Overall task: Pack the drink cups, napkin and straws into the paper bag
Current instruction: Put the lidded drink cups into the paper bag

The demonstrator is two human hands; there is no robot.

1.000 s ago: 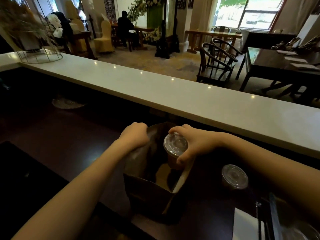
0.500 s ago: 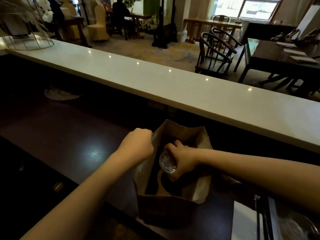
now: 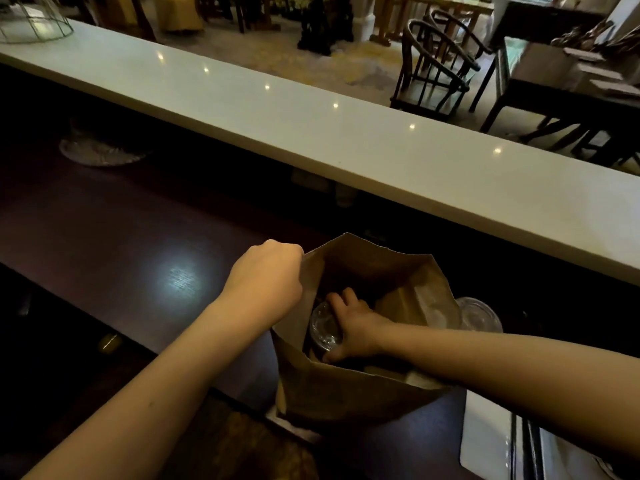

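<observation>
A brown paper bag (image 3: 346,393) stands open on the dark lower counter. My left hand (image 3: 266,278) grips the bag's left rim and holds it open. Reaching deep inside the bag, my right hand (image 3: 353,327) is closed around a drink cup (image 3: 323,332) with a clear lid. A second lidded cup (image 3: 479,315) stands just behind the bag's right side. At the lower right lie a white napkin (image 3: 485,441) and dark straws (image 3: 526,448).
A white raised countertop (image 3: 346,140) runs across behind the bag. A glass dish (image 3: 100,152) sits at the far left of the dark counter (image 3: 138,237). Chairs and tables stand beyond the bar.
My right hand has lowered the cup from above the bag's mouth down deep inside it. The left hand has kept its hold on the rim.
</observation>
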